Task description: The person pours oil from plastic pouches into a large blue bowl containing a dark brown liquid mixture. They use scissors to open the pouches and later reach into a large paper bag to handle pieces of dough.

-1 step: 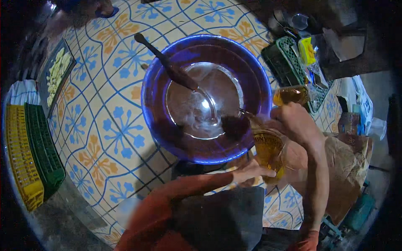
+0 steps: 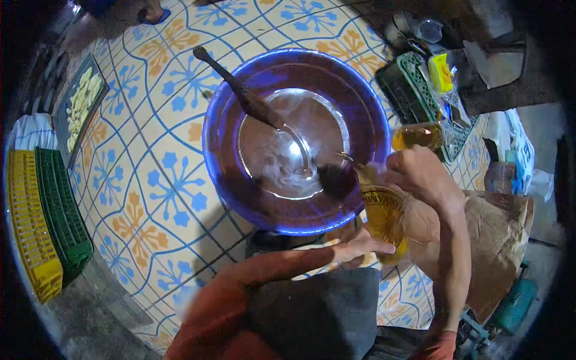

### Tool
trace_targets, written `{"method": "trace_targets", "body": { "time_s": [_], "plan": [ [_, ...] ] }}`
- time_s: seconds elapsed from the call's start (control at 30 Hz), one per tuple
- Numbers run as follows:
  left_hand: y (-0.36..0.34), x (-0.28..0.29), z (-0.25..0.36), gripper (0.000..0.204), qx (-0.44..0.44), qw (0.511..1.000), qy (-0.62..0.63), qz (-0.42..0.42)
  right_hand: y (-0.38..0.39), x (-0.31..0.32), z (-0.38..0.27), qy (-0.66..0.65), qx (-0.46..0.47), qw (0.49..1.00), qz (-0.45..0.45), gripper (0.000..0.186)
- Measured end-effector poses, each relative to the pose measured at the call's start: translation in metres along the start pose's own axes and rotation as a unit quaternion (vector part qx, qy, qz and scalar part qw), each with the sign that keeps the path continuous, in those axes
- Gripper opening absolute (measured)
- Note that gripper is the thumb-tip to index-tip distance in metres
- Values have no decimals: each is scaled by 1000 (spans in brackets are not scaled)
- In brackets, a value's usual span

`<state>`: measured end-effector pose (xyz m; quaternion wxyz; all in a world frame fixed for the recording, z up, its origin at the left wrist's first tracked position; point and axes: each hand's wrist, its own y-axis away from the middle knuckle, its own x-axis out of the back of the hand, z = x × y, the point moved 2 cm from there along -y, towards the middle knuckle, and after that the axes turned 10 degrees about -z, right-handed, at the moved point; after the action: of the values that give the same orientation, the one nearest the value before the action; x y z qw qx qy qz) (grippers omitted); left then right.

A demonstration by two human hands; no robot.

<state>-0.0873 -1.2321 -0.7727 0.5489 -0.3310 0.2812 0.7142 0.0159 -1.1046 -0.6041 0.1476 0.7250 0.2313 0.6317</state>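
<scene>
A blue-rimmed basin [image 2: 296,60] holds brown liquid [image 2: 270,150] with a pale swirl; a dark paddle [image 2: 219,72] leans into it. At its lower right, my left hand [image 2: 360,246] grips a clear, printed container of golden liquid [image 2: 384,213] near its bottom. My right hand [image 2: 423,177] is closed at that container's top, where a thin pointed metal piece [image 2: 347,157] reaches over the basin; what exactly those fingers hold is unclear. Another clear container of amber liquid [image 2: 417,132] sits just beyond my right hand.
Yellow [image 2: 30,210] and green [image 2: 63,222] crates stand left, below a tray of pale pieces [image 2: 81,108]. A green basket [image 2: 402,84] with a yellow packet [image 2: 441,72] lies upper right, a crumpled brown paper bag [image 2: 498,246] right. A foot [image 2: 153,17] shows at top left.
</scene>
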Motion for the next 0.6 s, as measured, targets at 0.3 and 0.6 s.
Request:
{"method": "trace_targets", "body": {
  "time_s": [0.3,0.6],
  "plan": [
    [2,2,-7,72,-34,996,78,-17,-33,-19,15,29,-32,997,-57,29],
    [7,11,-12,65,-17,995,97,-36,-63,-23,7,28,42,995,-84,25]
  ]
}}
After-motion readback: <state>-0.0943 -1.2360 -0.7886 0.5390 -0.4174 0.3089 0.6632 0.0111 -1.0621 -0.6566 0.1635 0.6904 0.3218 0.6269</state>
